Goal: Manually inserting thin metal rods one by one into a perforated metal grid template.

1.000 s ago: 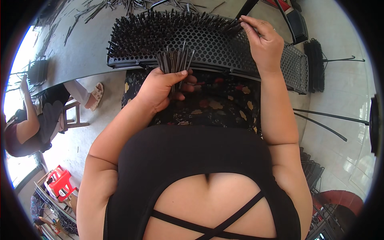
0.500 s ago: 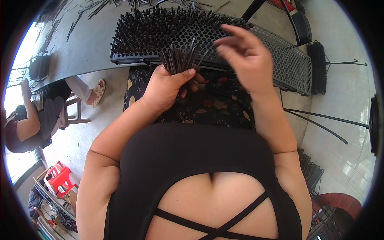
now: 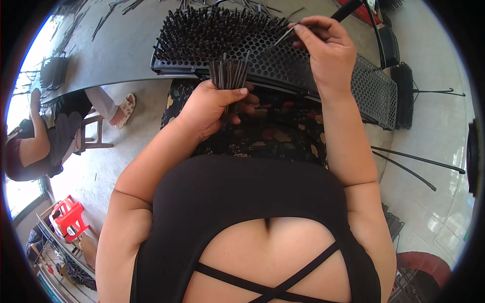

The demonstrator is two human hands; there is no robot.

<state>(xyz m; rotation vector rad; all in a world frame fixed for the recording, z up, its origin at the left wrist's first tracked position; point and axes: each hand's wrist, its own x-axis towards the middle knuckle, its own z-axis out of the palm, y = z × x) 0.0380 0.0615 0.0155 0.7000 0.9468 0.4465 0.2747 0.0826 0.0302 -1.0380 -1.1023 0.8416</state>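
My left hand (image 3: 207, 107) is closed round an upright bundle of thin dark strips (image 3: 228, 74), its thumb lying across the front. Ahead of it stretches a long black perforated tray (image 3: 375, 93), whose left part is packed with upright dark strips (image 3: 202, 38). The holes in its right part are bare. Above the tray, at the right edge of the packed area, my right hand (image 3: 334, 55) pinches a single thin strip (image 3: 284, 38) between thumb and fingertips. That strip slants down to the left; I cannot tell whether its lower end touches the tray.
Loose dark strips (image 3: 103, 24) lie scattered at the far left. A person (image 3: 31, 146) sits at the left near a wooden stool (image 3: 96, 132). A red plastic chair (image 3: 70, 218) stands lower left. Black rods (image 3: 419, 156) jut out at the right, below a dark bristly block (image 3: 403, 96).
My right hand has moved up and right, and a strip now shows in its pinch. The left hand still grips the bundle. The tray appears slightly lower and further right in view.
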